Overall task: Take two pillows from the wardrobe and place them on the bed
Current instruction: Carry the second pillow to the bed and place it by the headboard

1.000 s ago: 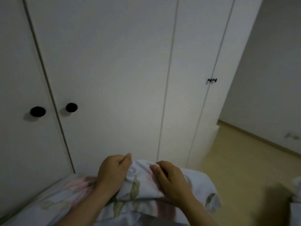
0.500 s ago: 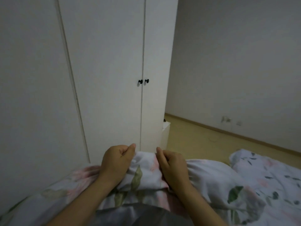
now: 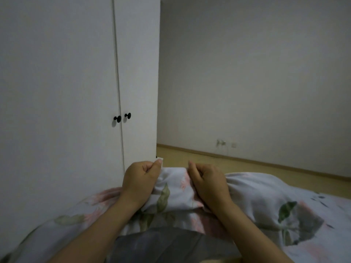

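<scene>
While wardrobe (image 3: 66, 82) stands closed, left hand (image 3: 140, 184), right hand (image 3: 208, 186) grip pillow (image 3: 173, 188).

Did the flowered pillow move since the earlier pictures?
Yes. The flowered pillow, gripped by the left hand and right hand, went right along the wardrobe, now reaching its right edge.

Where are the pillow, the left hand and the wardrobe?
pillow (image 3: 163, 195), head view, green leaf print on its cover.
left hand (image 3: 140, 182), head view, back of the hand.
wardrobe (image 3: 57, 92), head view, flat of a closed door.
</scene>
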